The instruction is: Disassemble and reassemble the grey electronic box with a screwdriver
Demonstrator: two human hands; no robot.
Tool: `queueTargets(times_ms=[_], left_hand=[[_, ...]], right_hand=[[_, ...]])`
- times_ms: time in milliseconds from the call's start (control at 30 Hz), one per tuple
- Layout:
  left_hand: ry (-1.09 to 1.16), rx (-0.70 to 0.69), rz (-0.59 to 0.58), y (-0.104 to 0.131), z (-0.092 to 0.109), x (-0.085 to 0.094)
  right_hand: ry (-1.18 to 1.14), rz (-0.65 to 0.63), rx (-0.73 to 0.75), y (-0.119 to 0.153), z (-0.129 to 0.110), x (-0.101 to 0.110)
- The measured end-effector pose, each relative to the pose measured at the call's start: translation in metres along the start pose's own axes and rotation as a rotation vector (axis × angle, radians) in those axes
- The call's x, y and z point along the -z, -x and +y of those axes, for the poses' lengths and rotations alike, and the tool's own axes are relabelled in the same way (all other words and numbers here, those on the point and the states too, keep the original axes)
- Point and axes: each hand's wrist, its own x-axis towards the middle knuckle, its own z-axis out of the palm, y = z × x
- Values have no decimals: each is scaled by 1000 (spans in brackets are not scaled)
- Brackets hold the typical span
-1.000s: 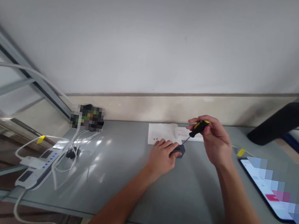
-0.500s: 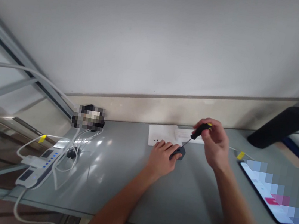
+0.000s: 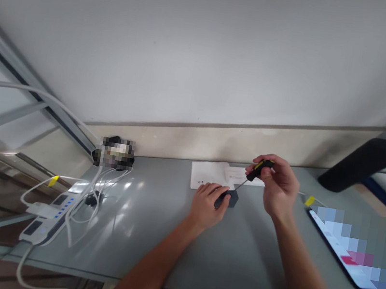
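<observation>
My left hand [image 3: 208, 205] is closed on a small dark grey box [image 3: 232, 199] on the grey table, its fingers covering the box's left part. My right hand [image 3: 279, 186] grips a black and yellow screwdriver [image 3: 257, 170], which slants down to the left. The tip of its thin shaft meets the upper edge of the box; the exact contact point is too small to tell. Behind the box lie a white sheet with small dark dots [image 3: 206, 172] and a second white paper [image 3: 241, 175].
A power strip [image 3: 46, 224] with tangled white cables lies at the left. Behind it is a partly pixelated dark object [image 3: 114, 152]. At the right are a tablet-like screen [image 3: 342, 251] and a leaning black cylinder [image 3: 362, 164]. A wall backs the table [image 3: 147, 249].
The fingers of my left hand have shifted on the box, and the box has turned slightly. My right hand has rolled the screwdriver handle a little; more of its yellow stripe shows.
</observation>
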Motion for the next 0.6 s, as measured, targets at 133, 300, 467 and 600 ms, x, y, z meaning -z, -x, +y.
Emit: queueTargets(times_ms=[133, 300, 467, 600], left_hand=[[-19, -7, -15, 0, 0, 1], [-34, -20, -38, 1, -1, 1], [-61, -28, -76, 4, -5, -2], [-83, -28, -111, 2, -6, -1]], right_hand=[[21, 5, 23, 1, -2, -1], [19, 3, 22, 1, -3, -1], [56, -22, 9, 1, -4, -3], [119, 18, 40, -1, -4, -4]])
